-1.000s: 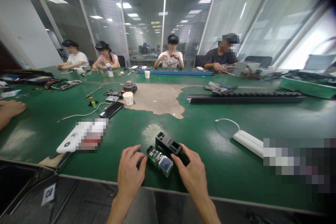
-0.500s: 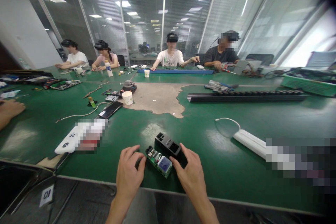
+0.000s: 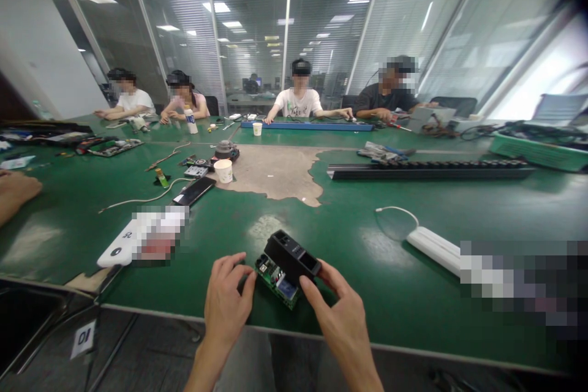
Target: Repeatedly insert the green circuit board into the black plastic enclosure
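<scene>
A black plastic housing [image 3: 289, 256] with cut-out windows is held at its right end between the thumb and fingers of my right hand [image 3: 342, 306]. It is tilted and hangs over part of a green circuit board [image 3: 267, 275]. The board, which bears a small bluish screen [image 3: 287, 289], lies near the table's front edge, its upper right side hidden by the housing. My left hand [image 3: 228, 288] rests at the left of the board, fingers curved and apart, with the thumb close to the board's edge; whether it touches I cannot tell.
White power strips or adapters lie at the right [image 3: 434, 251] and left [image 3: 117, 248] on the green table. A phone [image 3: 195, 192], a paper cup [image 3: 223, 171] and a long black rail [image 3: 427, 171] stand farther back. Several people sit opposite; another person's hand [image 3: 18, 193] shows at far left.
My right hand has lifted the black housing from beside the circuit board and brought it left, partly over the board. My left hand has hardly moved.
</scene>
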Demonstrator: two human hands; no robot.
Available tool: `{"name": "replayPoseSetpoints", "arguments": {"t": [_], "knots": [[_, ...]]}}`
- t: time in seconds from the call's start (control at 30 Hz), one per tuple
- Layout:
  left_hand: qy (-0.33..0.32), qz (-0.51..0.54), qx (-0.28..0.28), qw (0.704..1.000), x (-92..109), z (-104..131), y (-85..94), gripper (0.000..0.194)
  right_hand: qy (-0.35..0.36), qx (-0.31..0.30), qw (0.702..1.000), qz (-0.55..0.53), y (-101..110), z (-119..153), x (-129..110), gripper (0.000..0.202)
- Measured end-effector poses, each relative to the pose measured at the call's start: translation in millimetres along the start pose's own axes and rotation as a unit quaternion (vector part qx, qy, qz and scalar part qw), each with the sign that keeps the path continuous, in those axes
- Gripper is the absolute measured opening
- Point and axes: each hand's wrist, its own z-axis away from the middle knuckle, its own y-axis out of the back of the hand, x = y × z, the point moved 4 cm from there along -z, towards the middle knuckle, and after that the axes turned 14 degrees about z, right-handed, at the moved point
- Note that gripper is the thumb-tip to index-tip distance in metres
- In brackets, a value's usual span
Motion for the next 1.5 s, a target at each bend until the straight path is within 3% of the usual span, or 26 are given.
{"name": "replayPoseSetpoints", "arguments": {"t": [0.4, 0.57, 0.83, 1.07, 1.27, 1.5], "knots": [[0.009, 0.004, -0.009, 1.000, -2, 0, 1.5, 0.013, 0.107, 0.021, 0.988, 0.111, -1, 17, -27, 0.040], [0.009, 0.008, -0.008, 1.000, -1, 1, 2.7, 0.014, 0.146, 0.047, 0.979, 0.134, -2, 23, -28, 0.040], [0.006, 0.003, -0.008, 1.000, -3, 1, 1.5, 0.014, 0.158, 0.037, 0.975, 0.150, -17, 29, -1, 0.043], [0.010, -0.002, -0.007, 1.000, -2, 2, 2.3, 0.015, 0.168, 0.056, 0.971, 0.161, -17, 30, 0, 0.057], [0.005, -0.005, -0.003, 1.000, -1, 3, 2.3, 0.015, 0.159, 0.051, 0.975, 0.148, -18, 28, -1, 0.043], [0.008, -0.005, -0.001, 1.000, 0, 1, 3.1, 0.015, 0.155, 0.053, 0.977, 0.134, -18, 30, -4, 0.040]]}}
